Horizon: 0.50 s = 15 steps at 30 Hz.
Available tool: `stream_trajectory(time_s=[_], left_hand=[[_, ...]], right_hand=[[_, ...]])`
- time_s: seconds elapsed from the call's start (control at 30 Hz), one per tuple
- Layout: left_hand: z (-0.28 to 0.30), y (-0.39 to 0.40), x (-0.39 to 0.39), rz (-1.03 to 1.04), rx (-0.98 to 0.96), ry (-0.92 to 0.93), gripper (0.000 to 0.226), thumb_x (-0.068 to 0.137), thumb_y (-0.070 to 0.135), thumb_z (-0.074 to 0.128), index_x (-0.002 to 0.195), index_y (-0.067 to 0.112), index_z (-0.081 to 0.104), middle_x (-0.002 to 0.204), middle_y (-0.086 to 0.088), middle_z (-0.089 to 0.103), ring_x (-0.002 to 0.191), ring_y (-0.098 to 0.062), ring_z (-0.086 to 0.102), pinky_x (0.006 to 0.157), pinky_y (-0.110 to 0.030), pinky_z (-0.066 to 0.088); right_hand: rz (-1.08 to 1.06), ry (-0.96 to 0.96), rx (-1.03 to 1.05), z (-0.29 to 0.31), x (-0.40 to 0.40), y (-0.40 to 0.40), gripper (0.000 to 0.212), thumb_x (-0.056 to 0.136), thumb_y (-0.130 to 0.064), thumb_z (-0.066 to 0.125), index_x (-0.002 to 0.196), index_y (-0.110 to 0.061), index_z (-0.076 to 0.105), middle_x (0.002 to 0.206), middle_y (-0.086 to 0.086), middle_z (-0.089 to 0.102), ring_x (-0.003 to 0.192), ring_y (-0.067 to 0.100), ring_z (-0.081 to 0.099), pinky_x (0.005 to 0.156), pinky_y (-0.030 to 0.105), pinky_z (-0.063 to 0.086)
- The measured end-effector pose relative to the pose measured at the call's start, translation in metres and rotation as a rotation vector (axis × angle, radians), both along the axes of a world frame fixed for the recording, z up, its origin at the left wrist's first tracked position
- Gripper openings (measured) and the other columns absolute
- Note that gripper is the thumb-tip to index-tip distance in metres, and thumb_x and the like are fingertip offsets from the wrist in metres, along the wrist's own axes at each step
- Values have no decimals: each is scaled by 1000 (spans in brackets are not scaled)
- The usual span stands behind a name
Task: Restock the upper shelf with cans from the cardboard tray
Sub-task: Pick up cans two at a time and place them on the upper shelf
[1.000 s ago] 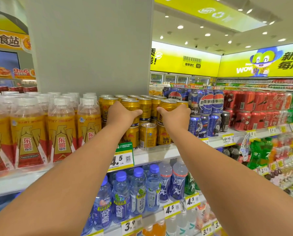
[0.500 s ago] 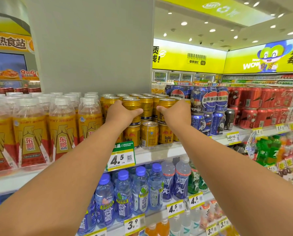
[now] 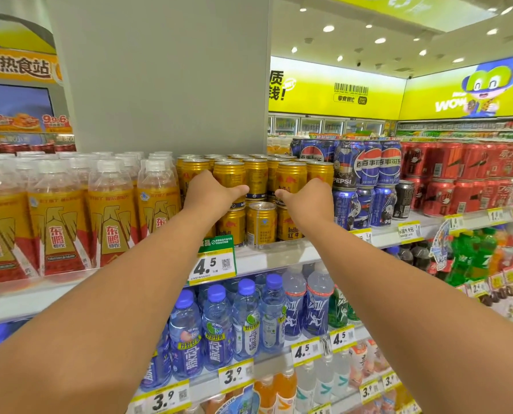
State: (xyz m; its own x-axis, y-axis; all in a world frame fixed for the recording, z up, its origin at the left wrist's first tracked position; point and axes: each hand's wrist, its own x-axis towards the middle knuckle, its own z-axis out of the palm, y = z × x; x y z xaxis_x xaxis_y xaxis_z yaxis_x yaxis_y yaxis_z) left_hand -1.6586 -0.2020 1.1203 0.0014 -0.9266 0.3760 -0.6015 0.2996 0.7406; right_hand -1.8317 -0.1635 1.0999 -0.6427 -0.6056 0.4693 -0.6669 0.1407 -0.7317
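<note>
Gold cans [image 3: 256,174] stand two layers high on the upper shelf [image 3: 279,255]. In the lower layer a single gold can [image 3: 261,225] stands in front. My left hand [image 3: 209,192] grips an upper-layer gold can [image 3: 230,177], thumb across its front, fingers hidden round its left side. My right hand [image 3: 312,198] grips another upper-layer gold can [image 3: 291,177] in the same way from the right. A third can of the layer stands between the two thumbs. The cardboard tray is out of view.
Orange drink bottles [image 3: 109,210] crowd the shelf left of the cans. Blue Pepsi cans [image 3: 365,180] and red cans [image 3: 458,180] stand to the right. A grey pillar [image 3: 159,85] rises right behind the stack. Blue-capped bottles [image 3: 219,333] fill the shelf below.
Both hands stay on the same gold cans. Only the view has drifted a little.
</note>
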Motion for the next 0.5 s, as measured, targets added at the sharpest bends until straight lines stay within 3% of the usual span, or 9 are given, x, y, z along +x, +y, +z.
stream_trajectory(time_s=[0.07,0.13,0.23,0.4,0.5], left_hand=[[-1,1,2,6,-2,-10,87,78,55,75,143,8,42,142,-10,51,129,-31,50,93,-39,47],[-2,0,3,9,-10,-17,86,78,55,75,142,8,43,141,-9,53,127,-31,51,92,-39,47],[-3,2,3,24,-14,-48,88,78,57,73,143,7,41,142,-10,52,128,-32,51,92,-39,48],[-2,13,4,55,-17,-102,84,86,59,63,148,8,37,145,-11,49,130,-33,50,95,-42,47],[-1,25,3,74,-47,-170,76,90,56,59,146,9,39,142,-10,51,129,-31,50,96,-40,46]], right_hand=[[23,-16,6,0,-4,4,51,79,-49,79,66,-13,45,68,5,53,52,19,49,43,26,31],[41,-25,9,0,-5,10,53,80,-47,79,63,-14,42,61,2,47,53,20,49,44,27,31],[69,-17,23,-3,-4,16,52,81,-47,78,63,-12,43,61,2,49,54,18,51,46,28,35],[121,22,34,-4,-10,24,47,86,-49,72,76,-11,46,71,2,51,61,19,52,44,27,30],[155,57,68,-2,-18,32,44,91,-48,65,76,-11,46,80,7,58,70,22,59,54,31,41]])
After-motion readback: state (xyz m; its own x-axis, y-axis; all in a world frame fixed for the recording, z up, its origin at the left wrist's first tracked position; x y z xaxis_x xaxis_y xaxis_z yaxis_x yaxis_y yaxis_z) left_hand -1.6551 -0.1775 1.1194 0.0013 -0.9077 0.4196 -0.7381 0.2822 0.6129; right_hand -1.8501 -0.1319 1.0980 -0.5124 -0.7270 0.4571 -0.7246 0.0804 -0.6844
